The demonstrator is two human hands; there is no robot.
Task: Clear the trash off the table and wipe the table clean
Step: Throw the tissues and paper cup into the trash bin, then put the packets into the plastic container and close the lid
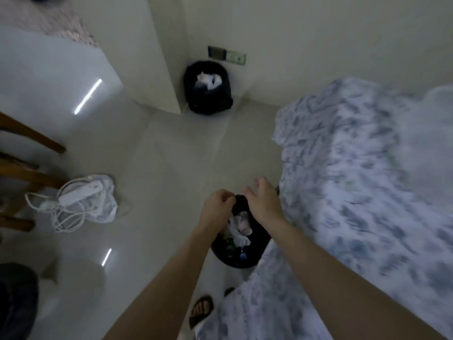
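Observation:
A black trash bag (255, 244) hangs low over the floor beside the bed, full of crumpled white tissue and small bits of rubbish. My left hand (218, 204) is closed on the bag's upper rim at its left side. My right hand (263, 201) hovers over the rim at the right with fingers spread, holding nothing that I can see. A second black bin (208, 99) lined with a black bag stands in the far corner by the wall, with white paper trash inside. No table is in view.
A bed with a blue-and-white patterned cover (367, 180) fills the right side. A white power strip with coiled cable (81, 195) lies on the tiled floor at left, beside brown wooden chair legs (31, 138). My sandalled foot (202, 310) is near the bottom.

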